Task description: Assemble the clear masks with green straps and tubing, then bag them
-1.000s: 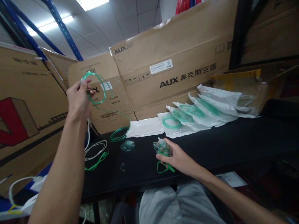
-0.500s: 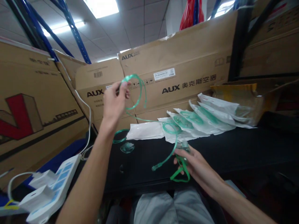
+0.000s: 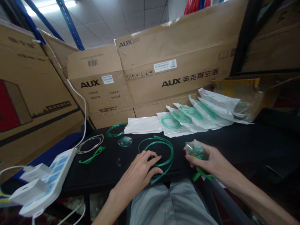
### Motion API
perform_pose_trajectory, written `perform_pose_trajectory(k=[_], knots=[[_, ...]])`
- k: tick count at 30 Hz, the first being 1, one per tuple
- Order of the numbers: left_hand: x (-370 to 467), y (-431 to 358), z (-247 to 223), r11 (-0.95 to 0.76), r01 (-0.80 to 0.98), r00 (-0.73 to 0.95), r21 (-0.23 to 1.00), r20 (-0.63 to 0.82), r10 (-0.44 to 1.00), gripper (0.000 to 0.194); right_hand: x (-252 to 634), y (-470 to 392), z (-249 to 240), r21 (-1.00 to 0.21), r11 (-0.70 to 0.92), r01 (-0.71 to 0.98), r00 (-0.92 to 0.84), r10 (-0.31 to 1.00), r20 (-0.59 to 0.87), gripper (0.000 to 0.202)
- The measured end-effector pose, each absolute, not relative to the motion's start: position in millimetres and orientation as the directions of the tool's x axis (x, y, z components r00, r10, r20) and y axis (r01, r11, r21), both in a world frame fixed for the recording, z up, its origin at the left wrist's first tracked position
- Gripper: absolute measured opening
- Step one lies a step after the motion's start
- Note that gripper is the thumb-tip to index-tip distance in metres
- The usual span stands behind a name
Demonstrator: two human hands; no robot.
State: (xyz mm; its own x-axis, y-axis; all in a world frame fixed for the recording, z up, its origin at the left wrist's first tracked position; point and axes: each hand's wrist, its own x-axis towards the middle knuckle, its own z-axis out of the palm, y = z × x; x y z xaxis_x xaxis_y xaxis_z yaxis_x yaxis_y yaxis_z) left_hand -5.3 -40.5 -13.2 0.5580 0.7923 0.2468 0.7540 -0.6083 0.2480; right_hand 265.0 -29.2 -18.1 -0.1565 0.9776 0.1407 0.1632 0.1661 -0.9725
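1. Along the back of the black table (image 3: 105, 176) I see a slanting row of white bags (image 3: 195, 118); the nearest shows a ring of green tubing through its clear front, and the next ones hold green pieces too. What is in the rearmost I can't make out.
2. Beside them lie flat white packets (image 3: 142, 125), whose insides I can't see.
3. The left hand (image 3: 142, 168) is down by the coil of green tube (image 3: 172, 153) at the front of the table, thumb and forefinger apart, covering part of the loop.
4. The right hand (image 3: 209, 159) is wrapped round a clear mask (image 3: 198, 150), above the table's front edge, with a green strap (image 3: 202, 175) dangling beneath.
5. Left of the packets sits a smaller green coil (image 3: 114, 136), with a second clear mask (image 3: 125, 141) just in front.
6. Further left are a loose green strap, a looped pale cord (image 3: 79, 148) and a power strip (image 3: 52, 184) with plugs in it, crowding that end.
7. Cardboard (image 3: 145, 90) walls off the back.
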Motion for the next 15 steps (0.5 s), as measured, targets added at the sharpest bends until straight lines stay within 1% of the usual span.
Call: perform_pose_trajectory(k=[2,4,7,9,11,15], knots=[[-4.8,-46.4,-11.1,-0.589,0.764,0.523,0.264,0.283,0.804,0.035,256.4,-19.9,-17.6,-0.942,0.236,0.236,-0.221,0.958,0.185,0.021],[-2.3,-54.6,-10.7,-0.564,0.779,0.492,0.276,0.29,0.821,0.033,246.1,-14.7,-16.7,-0.892,0.344,0.294,-0.268,0.925,0.268,0.012],[-0.7,-64.7,-14.1,-0.536,0.81,0.493,0.238,0.217,0.842,0.02,229.5,-14.8,-16.3,-0.796,0.483,0.366,-0.346,0.864,0.366,0.006],[-3.2,-67.3,-17.1,-0.526,0.824,0.498,0.209,0.176,0.849,0.014,219.2,-17.6,-17.8,-0.747,0.54,0.387,-0.432,0.822,0.37,0.01],[-8.1,-68.0,-18.4,-0.53,0.825,0.508,0.196,0.157,0.847,0.013,211.2,-19.8,-20.6,-0.73,0.563,0.388,-0.509,0.791,0.34,0.014],[-23.7,-71.4,-13.3,-0.557,0.811,0.54,0.179,0.135,0.83,0.018,207.5,-18.4,-28.4,-0.722,0.571,0.391,-0.558,0.771,0.308,0.021]])
